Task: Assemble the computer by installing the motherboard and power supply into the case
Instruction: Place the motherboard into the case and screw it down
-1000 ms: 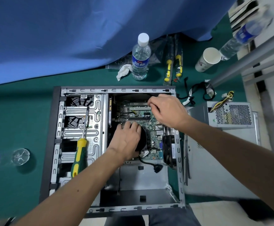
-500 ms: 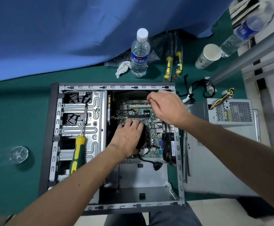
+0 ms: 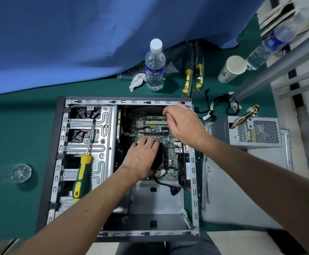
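Observation:
The open grey case (image 3: 122, 102) lies flat on a green mat. Its green motherboard (image 3: 153, 129) sits in the far right bay. My left hand (image 3: 140, 159) lies over the board's black cooler (image 3: 158, 159), fingers curled over its far edge with the tips on the board. My right hand (image 3: 183, 122) is at the board's far right corner by the white slots, fingers curled down as if pinching the board's edge; what they pinch is hidden. The grey power supply (image 3: 256, 133) stands outside the case to the right, its yellow wires loose.
A yellow-green screwdriver (image 3: 82, 173) lies on the drive cage. The side panel (image 3: 232, 199) lies right of the case. Behind it are a water bottle (image 3: 154, 69), packaged screwdrivers (image 3: 192, 78), a paper cup (image 3: 232, 69) and loose cables (image 3: 223, 105). A bottle (image 3: 12, 173) lies at left.
My right hand has crept a little toward the case's far right corner. My left hand stays on the cooler.

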The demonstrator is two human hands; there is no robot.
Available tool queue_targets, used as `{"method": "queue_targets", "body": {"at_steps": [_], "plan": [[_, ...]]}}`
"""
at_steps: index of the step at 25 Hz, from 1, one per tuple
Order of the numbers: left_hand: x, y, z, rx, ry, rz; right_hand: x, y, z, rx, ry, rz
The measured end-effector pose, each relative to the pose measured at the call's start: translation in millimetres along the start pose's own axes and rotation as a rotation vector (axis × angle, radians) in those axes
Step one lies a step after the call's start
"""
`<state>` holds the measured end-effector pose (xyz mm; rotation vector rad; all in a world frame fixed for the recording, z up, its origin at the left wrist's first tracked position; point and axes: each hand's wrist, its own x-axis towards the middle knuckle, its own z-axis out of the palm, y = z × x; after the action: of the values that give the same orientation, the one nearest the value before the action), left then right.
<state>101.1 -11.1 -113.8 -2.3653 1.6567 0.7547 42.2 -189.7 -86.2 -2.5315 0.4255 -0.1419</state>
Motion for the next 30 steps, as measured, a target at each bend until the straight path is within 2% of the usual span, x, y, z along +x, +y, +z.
{"method": "queue_targets", "body": {"at_steps": [3, 5, 6, 8, 9, 12, 15, 18, 22, 26, 27, 30], "plan": [[1, -3, -11, -0.067, -0.049, -0.022, -5, 1, -3, 0.078, 0.214, 0.091], [4, -7, -25, -0.125, 0.059, -0.052, -3, 1, -8, 0.142, 0.401, 0.281], [8, -11, -32, -0.151, 0.137, -0.066, 3, 2, -11, 0.170, 0.442, 0.376], [22, -17, -45, -0.243, 0.182, -0.095, 20, 2, -15, 0.219, 0.368, 0.516], [32, -19, -50, -0.328, 0.142, -0.110, 27, 2, -15, 0.244, 0.307, 0.568], [64, -23, -60, -0.785, 0.011, -0.216, 40, 0, -6, 0.152, 0.224, 0.625], [85, -16, -57, -1.209, 0.033, -0.290, 38, -1, 4, 0.114, 0.287, 0.614], [92, -12, -53, -1.355, 0.057, -0.288, 37, 1, 4, 0.159, 0.335, 0.642], [71, -25, -46, -0.884, 0.186, -0.305, 38, -1, 5, 0.106, 0.312, 0.637], [37, -26, -46, -0.817, 0.085, -0.228, 36, -2, 5, 0.090, 0.308, 0.640], [29, -26, -44, -0.713, 0.053, -0.163, 36, -2, 5, 0.093, 0.311, 0.638], [3, -24, -31, -0.191, -0.120, 0.028, 38, -4, 4, 0.099, 0.322, 0.629]]}}
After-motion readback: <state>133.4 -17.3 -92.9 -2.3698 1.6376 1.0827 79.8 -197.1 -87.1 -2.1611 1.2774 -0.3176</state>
